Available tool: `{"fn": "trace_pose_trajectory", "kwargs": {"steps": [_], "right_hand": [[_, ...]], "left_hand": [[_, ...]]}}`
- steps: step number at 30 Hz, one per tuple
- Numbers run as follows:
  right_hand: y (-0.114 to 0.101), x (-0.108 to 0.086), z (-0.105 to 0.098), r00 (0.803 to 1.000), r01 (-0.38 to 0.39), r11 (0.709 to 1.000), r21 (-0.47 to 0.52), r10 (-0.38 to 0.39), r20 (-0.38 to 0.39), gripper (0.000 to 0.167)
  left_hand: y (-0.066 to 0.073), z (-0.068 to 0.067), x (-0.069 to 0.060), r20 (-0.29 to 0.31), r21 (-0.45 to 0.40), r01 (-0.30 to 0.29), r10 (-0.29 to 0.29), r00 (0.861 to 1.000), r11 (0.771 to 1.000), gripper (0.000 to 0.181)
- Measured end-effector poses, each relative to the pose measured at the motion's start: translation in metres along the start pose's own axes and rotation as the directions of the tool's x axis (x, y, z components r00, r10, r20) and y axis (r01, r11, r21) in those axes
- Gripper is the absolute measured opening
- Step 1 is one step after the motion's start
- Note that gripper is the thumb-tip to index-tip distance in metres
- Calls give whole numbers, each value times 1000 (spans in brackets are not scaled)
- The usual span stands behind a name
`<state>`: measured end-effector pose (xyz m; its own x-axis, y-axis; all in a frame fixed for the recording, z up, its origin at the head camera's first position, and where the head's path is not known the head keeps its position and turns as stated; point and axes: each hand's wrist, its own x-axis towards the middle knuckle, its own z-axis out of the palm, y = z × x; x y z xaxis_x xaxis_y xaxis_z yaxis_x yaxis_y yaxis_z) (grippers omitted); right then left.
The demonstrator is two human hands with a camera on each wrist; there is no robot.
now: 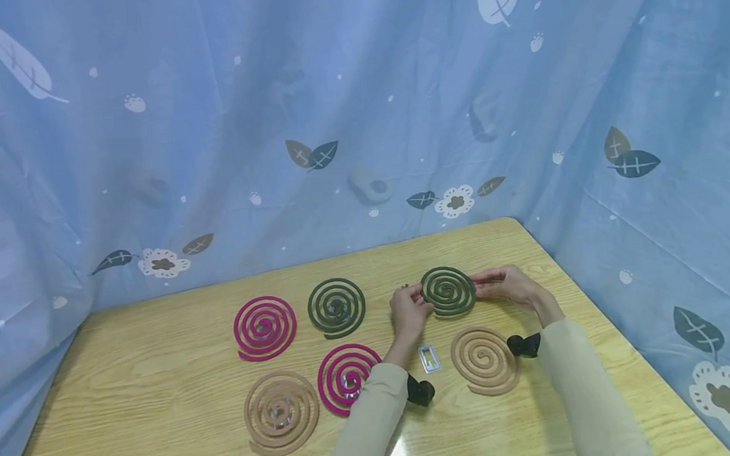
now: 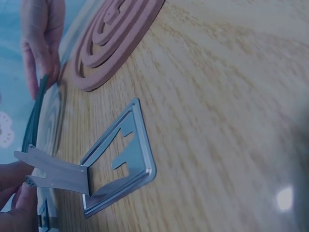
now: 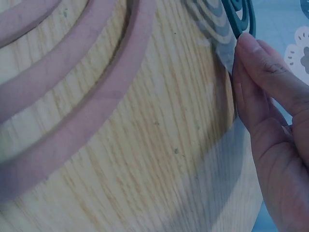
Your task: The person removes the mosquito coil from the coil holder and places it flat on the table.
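Note:
A dark green spiral coil (image 1: 448,291) is held between both hands above the table's back right. The left hand (image 1: 408,312) pinches its left edge and the right hand (image 1: 510,284) pinches its right edge, thumb and fingers together in the right wrist view. Seen from the left wrist, the green coil (image 2: 35,121) is nearly edge-on, raised off the wood. In front of the left hand lies a flat metal stand (image 1: 429,358), its bent tab standing up. A tan coil (image 1: 485,361) rests on the table below the right hand.
Left on the table are two magenta coils (image 1: 265,327) (image 1: 350,379), another green coil (image 1: 337,308) and another tan coil (image 1: 281,413), with metal pieces visible at their centres. A patterned blue curtain (image 1: 357,115) hangs behind the table (image 1: 158,355) and along its right side.

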<state>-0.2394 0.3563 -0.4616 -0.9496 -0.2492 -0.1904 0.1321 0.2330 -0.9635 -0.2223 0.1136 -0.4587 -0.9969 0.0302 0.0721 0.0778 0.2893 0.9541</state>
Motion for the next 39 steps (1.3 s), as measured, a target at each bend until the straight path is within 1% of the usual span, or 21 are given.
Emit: {"fn": "trace_pose_trajectory", "kwargs": {"steps": [3, 6, 10, 12, 18, 21, 27, 30, 35, 39], "right_hand": [[-2, 0, -1, 1000, -3, 1000, -29, 3, 2, 42], [-5, -2, -1, 1000, -1, 999, -47, 2, 12, 42], [-5, -3, 1, 1000, 8, 999, -51, -8, 12, 41], [-6, -2, 2, 1000, 9, 999, -52, -9, 6, 41], [-6, -3, 3, 1000, 11, 999, -42, -12, -22, 41], [-6, -3, 3, 999, 9, 999, -47, -10, -34, 41], [-6, -3, 3, 999, 13, 999, -46, -14, -32, 41], [-6, -3, 3, 999, 17, 998, -64, -19, -31, 41], [-6, -3, 4, 999, 11, 996, -86, -13, -29, 41], [-8, -3, 4, 1000, -5, 995, -99, 4, -15, 43]], "left_hand": [[0, 1, 0, 8, 9, -3, 3, 1000, 1000, 42], [0, 2, 0, 16, 22, 12, -12, 1000, 1000, 41], [0, 2, 2, 17, 52, 23, -24, 1000, 998, 40], [1, 2, 3, 16, 61, 18, -19, 1000, 998, 40], [2, 4, 6, 20, 33, 10, -11, 1000, 999, 40], [2, 5, 7, 16, 16, 23, -23, 1000, 1000, 40], [3, 7, 6, 10, 44, 33, -34, 999, 998, 43], [3, 8, 6, 11, 68, 19, -20, 1000, 998, 43], [1, 8, 5, 10, 83, -5, 4, 1000, 996, 43], [-1, 9, 6, 13, 84, -4, 3, 1000, 996, 43]]}}
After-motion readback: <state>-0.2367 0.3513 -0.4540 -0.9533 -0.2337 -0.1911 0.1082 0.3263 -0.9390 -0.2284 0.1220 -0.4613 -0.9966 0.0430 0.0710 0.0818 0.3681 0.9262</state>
